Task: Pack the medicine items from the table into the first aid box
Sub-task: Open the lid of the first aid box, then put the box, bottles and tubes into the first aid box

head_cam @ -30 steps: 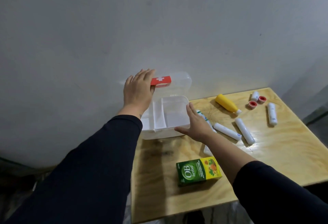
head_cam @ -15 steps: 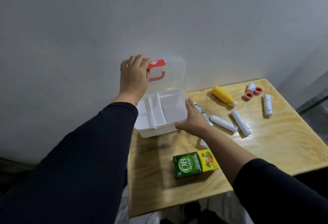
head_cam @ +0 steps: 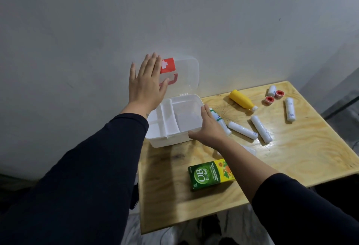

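The white first aid box (head_cam: 171,140) stands open at the table's far left corner, its divided tray holding nothing I can see. Its clear lid (head_cam: 186,73) with a red cross label leans upright against the wall. My left hand (head_cam: 146,82) is spread flat in front of the lid, fingers apart. My right hand (head_cam: 207,126) rests on the box's right rim and front corner. A green and yellow OB herbal carton (head_cam: 208,174) lies near the front edge. A yellow bottle (head_cam: 241,100), several white tubes (head_cam: 241,130) and red-capped rolls (head_cam: 270,99) lie to the right.
The wooden table (head_cam: 301,147) is small and pushed against a grey wall. Its front and right edges drop off to a dark floor. A white tube (head_cam: 218,118) lies partly hidden behind my right hand.
My left hand has let go of the lid, which now stands fully upright against the wall, and its fingers have spread open. My right hand stays on the box's right side.
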The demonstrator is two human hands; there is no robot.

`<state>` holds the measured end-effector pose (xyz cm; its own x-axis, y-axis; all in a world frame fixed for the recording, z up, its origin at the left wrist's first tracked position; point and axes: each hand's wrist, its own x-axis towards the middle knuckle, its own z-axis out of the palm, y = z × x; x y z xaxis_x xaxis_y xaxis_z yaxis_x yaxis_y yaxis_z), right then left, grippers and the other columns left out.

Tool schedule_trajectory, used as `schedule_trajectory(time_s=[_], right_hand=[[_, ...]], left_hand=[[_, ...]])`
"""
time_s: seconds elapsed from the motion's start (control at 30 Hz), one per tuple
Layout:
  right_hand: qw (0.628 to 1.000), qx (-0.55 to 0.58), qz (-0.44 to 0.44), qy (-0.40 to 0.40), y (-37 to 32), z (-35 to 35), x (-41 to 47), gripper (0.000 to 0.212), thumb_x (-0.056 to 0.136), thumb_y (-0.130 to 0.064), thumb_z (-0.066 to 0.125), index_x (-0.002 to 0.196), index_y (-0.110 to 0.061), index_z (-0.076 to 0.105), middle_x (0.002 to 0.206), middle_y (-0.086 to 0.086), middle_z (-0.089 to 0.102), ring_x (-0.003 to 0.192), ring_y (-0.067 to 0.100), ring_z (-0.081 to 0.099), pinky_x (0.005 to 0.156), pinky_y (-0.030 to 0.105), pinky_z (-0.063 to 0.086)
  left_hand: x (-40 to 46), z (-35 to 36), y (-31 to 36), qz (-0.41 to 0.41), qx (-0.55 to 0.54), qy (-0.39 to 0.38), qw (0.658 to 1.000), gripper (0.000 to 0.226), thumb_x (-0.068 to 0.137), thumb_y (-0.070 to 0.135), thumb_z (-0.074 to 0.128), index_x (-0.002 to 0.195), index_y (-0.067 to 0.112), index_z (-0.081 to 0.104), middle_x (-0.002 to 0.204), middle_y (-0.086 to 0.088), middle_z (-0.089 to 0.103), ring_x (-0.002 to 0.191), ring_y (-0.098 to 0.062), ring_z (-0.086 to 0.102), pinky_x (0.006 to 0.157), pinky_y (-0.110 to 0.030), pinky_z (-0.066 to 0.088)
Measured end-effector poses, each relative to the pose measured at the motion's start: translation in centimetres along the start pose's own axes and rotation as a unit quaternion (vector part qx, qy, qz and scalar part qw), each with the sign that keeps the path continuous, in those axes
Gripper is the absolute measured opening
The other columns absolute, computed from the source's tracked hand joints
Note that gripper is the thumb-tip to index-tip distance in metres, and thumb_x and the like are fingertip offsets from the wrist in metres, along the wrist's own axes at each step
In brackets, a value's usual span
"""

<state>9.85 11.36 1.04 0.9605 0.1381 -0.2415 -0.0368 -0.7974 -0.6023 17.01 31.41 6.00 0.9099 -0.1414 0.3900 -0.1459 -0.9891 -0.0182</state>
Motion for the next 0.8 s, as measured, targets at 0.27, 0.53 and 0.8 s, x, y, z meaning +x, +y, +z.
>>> schedule_trajectory(time_s=[0.27, 0.53, 0.8], right_hand=[[1.0, 0.018, -0.024, -0.001, 0.4, -0.2, 0.1, 0.103, 0.08, -0.031, 0.071, 0.151, -0.015, -0.001, 0.162, -0.001, -0.006, 0.147, 0.019, 0.017, 0.111, 0.034, 0.032], [0.993, -0.066, -0.099, -0.015, 4.3, -1.2, -5.1, 0.107, 0.067, -0.047, 0.08, 0.15, -0.018, 0.019, 0.159, -0.002, 0.02, 0.146, 0.016, 0.018, 0.12, 0.036, 0.02], [0.96, -0.246, -0.091, -0.098, 8.4, -0.4, -8.9, 0.083, 0.071, -0.047, 0.072, 0.142, -0.027, 0.034, 0.144, -0.007, 0.039, 0.132, 0.019, 0.031, 0.103, 0.039, 0.035]], left_hand=[[0.6, -0.3, 0.8, -0.036, 0.033, -0.041, 0.998, 0.071, 0.096, 0.045, 0.03, 0.15, 0.014, -0.003, 0.16, -0.003, -0.005, 0.146, -0.019, -0.007, 0.114, -0.056, -0.005], [-9.6, 1.8, 3.1, -0.124, -0.075, -0.126, 0.981, 0.077, 0.095, 0.052, 0.028, 0.15, 0.011, -0.006, 0.159, -0.006, -0.011, 0.146, -0.018, -0.01, 0.117, -0.049, -0.004], [-12.6, 3.7, 3.6, -0.123, -0.086, -0.228, 0.962, 0.085, 0.091, 0.065, 0.022, 0.15, 0.009, -0.001, 0.16, -0.007, -0.008, 0.146, -0.018, -0.009, 0.117, -0.041, -0.004]])
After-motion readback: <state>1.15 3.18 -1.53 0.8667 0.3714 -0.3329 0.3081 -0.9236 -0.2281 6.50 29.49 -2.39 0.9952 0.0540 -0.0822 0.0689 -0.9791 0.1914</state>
